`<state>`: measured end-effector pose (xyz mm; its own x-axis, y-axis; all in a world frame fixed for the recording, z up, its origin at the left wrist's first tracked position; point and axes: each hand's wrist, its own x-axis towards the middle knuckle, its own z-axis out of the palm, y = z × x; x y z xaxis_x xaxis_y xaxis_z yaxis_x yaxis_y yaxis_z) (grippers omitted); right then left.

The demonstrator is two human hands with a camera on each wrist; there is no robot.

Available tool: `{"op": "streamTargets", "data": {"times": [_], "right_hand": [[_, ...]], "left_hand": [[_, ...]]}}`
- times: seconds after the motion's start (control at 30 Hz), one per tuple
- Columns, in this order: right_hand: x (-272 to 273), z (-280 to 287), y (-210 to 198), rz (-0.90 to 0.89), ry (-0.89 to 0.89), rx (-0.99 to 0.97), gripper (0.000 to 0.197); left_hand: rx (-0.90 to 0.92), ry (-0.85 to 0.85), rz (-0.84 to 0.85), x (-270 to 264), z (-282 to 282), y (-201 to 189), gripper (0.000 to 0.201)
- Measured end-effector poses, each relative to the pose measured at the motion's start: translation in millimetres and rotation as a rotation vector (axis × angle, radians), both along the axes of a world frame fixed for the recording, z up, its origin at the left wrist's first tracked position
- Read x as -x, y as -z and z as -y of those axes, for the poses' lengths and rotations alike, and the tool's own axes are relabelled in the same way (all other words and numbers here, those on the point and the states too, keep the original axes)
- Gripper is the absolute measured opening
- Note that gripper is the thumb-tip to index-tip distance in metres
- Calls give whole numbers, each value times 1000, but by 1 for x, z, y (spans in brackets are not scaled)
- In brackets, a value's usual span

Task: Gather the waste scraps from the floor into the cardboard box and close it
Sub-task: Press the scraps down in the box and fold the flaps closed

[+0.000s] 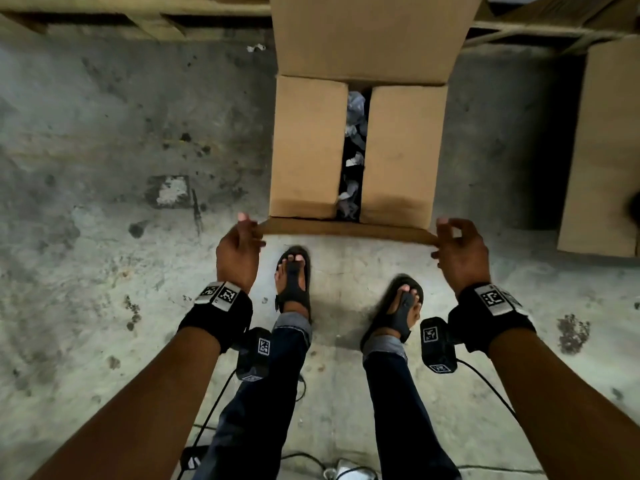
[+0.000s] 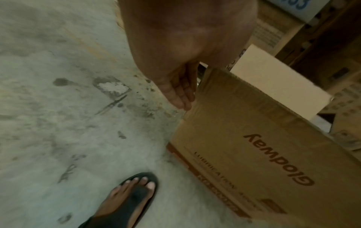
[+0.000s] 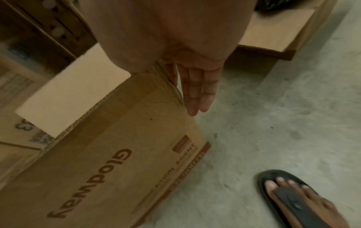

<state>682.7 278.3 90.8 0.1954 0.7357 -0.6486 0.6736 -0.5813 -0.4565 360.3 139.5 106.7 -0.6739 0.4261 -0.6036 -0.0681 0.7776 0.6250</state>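
The cardboard box [image 1: 358,150] stands on the concrete floor [image 1: 104,168] right in front of the person's feet, printed side facing them. Its two side flaps are folded down over the opening with a narrow gap between them, and through that gap crumpled waste scraps [image 1: 353,157] show inside the box. The far flap [image 1: 370,36] stands up at the back.

The near flap [image 1: 346,230] is raised at the front edge, and both hands are on it, one at each end. The left hand [image 1: 239,251] pinches the flap's left corner between thumb and curled fingers. The right hand [image 1: 457,251] grips the right corner the same way, thumb on one face and fingers bent around the edge. From the wrist views, the fingers [image 2: 181,95] of the left hand lie along the cardboard's corrugated edge, and the fingers [image 3: 197,91] of the right hand lie against the opposite corner.

A small white scrap [image 1: 255,47] lies on the floor well beyond the left hand, near the wooden pallet [image 1: 138,19]. Another cardboard box [image 1: 602,150] sits to the right, apart from the first. The person wears black sandals [image 1: 294,282], standing just behind the box.
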Motion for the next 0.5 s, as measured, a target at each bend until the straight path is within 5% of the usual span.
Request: {"op": "streamTargets", "data": {"times": [0.1, 0.2, 0.33, 0.5], "right_hand": [[14, -20, 1, -60, 86, -37, 78], [40, -37, 2, -47, 25, -67, 68], [67, -47, 20, -53, -232, -70, 50], [86, -42, 62, 154, -700, 27, 54]], "left_hand": [[-137, -19, -22, 3, -34, 6, 55], [-100, 185, -127, 7, -65, 27, 55], [43, 543, -142, 8, -93, 61, 55], [284, 1164, -330, 0, -88, 103, 83]]}}
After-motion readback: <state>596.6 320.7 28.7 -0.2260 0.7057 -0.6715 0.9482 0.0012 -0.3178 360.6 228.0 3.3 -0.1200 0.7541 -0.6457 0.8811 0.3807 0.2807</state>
